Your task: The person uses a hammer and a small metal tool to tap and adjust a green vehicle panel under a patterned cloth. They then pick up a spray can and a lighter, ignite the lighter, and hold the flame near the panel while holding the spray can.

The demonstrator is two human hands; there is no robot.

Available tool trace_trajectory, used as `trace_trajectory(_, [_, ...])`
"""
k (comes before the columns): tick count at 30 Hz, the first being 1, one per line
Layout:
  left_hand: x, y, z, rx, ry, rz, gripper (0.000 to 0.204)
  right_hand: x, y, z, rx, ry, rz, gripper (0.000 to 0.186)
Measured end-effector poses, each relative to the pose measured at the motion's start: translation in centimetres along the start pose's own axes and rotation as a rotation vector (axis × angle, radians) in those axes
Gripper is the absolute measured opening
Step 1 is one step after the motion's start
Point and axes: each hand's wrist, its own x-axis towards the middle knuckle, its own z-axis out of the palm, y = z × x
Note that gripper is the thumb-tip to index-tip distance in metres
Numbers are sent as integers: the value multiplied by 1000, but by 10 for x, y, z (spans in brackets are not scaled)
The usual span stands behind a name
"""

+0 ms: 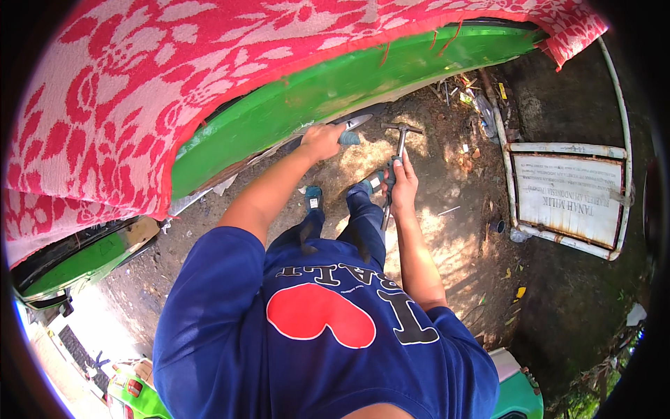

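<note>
My left hand (322, 142) is closed near the lower edge of a long green painted panel (279, 115). It grips a tool with a pointed silver blade (358, 122) and a blue-grey part beside the fingers; its exact kind is unclear. To the right, my right hand (404, 185) is wrapped round the shaft of a hammer (401, 133). The narrow metal head points away from me, and the shaft's lower end hangs below the hand. The two tools are apart, above the dirt ground.
A red and pink patterned cloth (125, 91) drapes over the green panel. On the right stands a rusty white metal frame with a sign (569, 195). Litter (481, 108) lies near its post. My shoes (314, 198) are on the dirt. Green vehicle parts (132, 391) show behind me.
</note>
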Motion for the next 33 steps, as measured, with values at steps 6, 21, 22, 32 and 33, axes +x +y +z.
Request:
trace_trajectory(6, [-27,-39,11,77,-54,-146,39,-12,24,10,-284,-156,142,49])
trace_trajectory(21, [-34,-3,13,57,143,150,37,-38,8,-12,-131,-31,115,51])
trace_trajectory(22, [-32,-5,15,47,167,164,37,-40,8,-13,-135,-28,114,51])
trace_trajectory(32, [-42,-16,14,68,126,130,40,-48,21,-13,-167,-14,130,52])
trace_trajectory(33, [-41,-16,14,64,129,126,40,-49,20,-9,-181,-20,132,53])
